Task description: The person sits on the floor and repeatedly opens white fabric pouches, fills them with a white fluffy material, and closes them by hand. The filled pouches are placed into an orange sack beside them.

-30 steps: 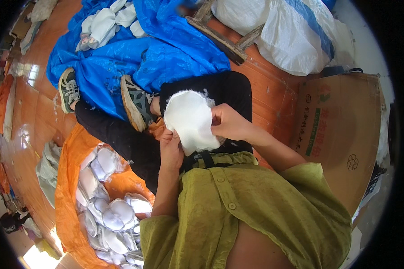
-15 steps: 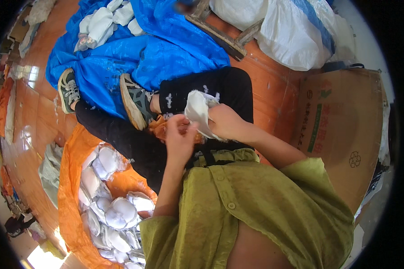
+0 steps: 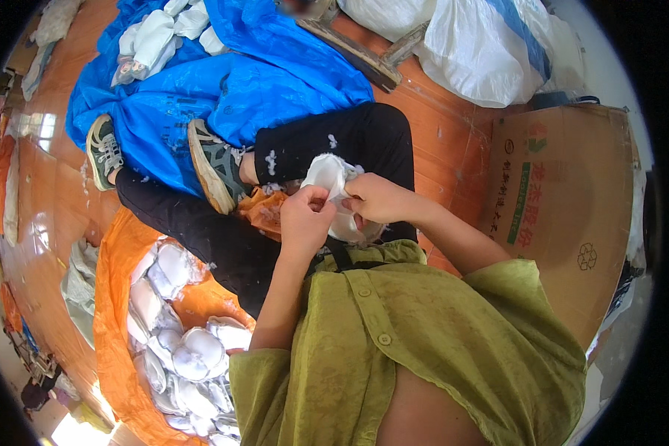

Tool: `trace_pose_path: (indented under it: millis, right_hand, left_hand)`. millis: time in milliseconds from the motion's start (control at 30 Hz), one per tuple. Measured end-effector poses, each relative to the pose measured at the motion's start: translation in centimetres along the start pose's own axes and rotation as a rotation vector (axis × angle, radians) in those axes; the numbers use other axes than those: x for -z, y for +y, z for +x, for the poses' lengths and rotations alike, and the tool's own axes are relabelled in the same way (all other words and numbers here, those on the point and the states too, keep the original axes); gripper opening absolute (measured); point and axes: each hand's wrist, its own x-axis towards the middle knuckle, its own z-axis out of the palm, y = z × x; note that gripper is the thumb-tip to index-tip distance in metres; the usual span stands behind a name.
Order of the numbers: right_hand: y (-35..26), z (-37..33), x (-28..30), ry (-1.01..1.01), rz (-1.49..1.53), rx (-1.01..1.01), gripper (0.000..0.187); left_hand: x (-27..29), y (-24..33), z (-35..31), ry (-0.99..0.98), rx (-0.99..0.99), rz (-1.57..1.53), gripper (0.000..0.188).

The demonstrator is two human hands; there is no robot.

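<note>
Over my lap I hold a white, soft cup-shaped pad [image 3: 325,171] with bits of fluff at its edges. My left hand [image 3: 305,217] pinches its near left side, thumb and fingers closed on the rim. Gripping the right side, my right hand [image 3: 379,199] has its fingers partly hidden inside the pad's folds. At my lower left, an orange woven sack [image 3: 119,297] lies open. Several similar white pads [image 3: 201,353] are piled inside it, some with fluffy edges.
A blue woven sack [image 3: 275,82] with white bundles [image 3: 156,41] on it spreads beyond my shoes [image 3: 215,167]. To the right stands a cardboard box [image 3: 557,208]. White sacks [image 3: 483,59] and a wooden stool frame [image 3: 357,56] are at the far right.
The white pad has been turned and opened out between my hands, its lower part now spreading below them. My left hand has shifted slightly right, closer to my right hand.
</note>
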Motion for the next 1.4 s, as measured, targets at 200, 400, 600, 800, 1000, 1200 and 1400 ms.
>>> trace_pose_path:
  millis: [200, 400, 600, 800, 1000, 1200, 1400]
  right_hand:
    - [0.5, -0.4, 0.7, -0.100, 0.279, 0.070, 0.022]
    - [0.5, -0.4, 0.8, -0.101, 0.356, 0.035, 0.016]
    - [0.4, -0.4, 0.6, -0.081, 0.296, 0.083, 0.011]
    - [-0.3, -0.5, 0.2, -0.002, 0.260, 0.057, 0.011]
    - [0.4, 0.0, -0.2, 0.031, 0.222, 0.061, 0.009]
    - [0.4, 0.2, -0.9, 0.169, 0.273, -0.007, 0.008]
    - [1.0, 0.6, -2.6, 0.451, -0.279, 0.192, 0.007]
  left_hand:
    - [0.7, -0.9, 0.1, -0.020, 0.026, -0.208, 0.013]
    - [0.5, -1.0, 0.0, -0.006, 0.023, -0.247, 0.012]
    - [0.4, -1.0, 0.1, 0.018, 0.020, -0.218, 0.012]
    - [0.2, -1.0, 0.1, 0.047, -0.001, -0.224, 0.012]
    - [0.0, -1.4, 0.3, 0.058, 0.022, -0.233, 0.012]
    - [-0.2, -1.7, 0.5, 0.064, 0.047, -0.278, 0.012]
    - [-1.0, -2.8, 0.7, 0.063, 0.056, -0.276, 0.010]
